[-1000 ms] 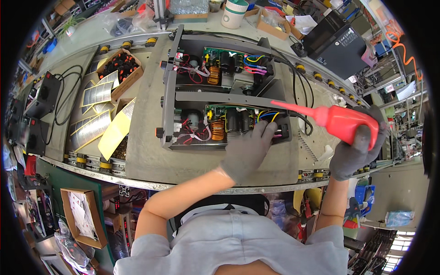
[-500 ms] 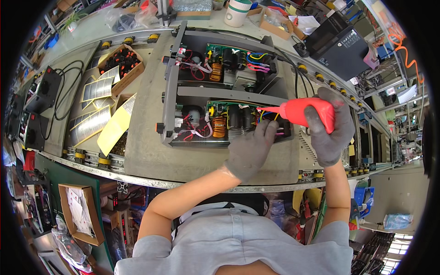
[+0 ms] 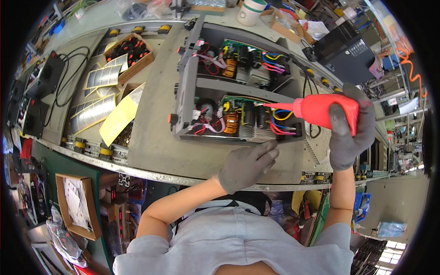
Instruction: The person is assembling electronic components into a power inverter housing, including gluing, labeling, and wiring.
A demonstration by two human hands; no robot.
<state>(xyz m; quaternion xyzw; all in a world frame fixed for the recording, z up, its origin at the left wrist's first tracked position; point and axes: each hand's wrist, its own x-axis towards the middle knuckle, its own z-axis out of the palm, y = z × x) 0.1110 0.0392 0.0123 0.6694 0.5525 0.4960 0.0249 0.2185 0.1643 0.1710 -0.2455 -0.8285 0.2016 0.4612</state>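
Note:
My right hand [image 3: 350, 130], in a grey glove, is wrapped round a red squeeze bottle [image 3: 323, 111]. The bottle lies tilted on its side, its thin red nozzle [image 3: 277, 106] pointing left over the black capacitors of the nearer open device [image 3: 247, 137]. Whether the tip touches anything I cannot tell. My left hand [image 3: 247, 167], gloved too, hovers by that device's front edge with fingers curled together and nothing visible in them. Inside the device are a copper coil [image 3: 231, 123], a finned heat sink [image 3: 256, 133] and coloured wires. Behind it sits a second, similar open device [image 3: 247, 64].
Left of the devices are a carton of black and orange parts [image 3: 133, 52], label sheets [image 3: 101, 114] and a yellow sheet [image 3: 121, 117]. Black units with cables [image 3: 39, 91] stand far left. A black box-shaped machine [image 3: 343, 50] is at back right. Rollers edge the bench.
My left hand has drawn back from the wires toward me, off the nearer device. My right hand and the bottle have shifted slightly right in view, as have the devices.

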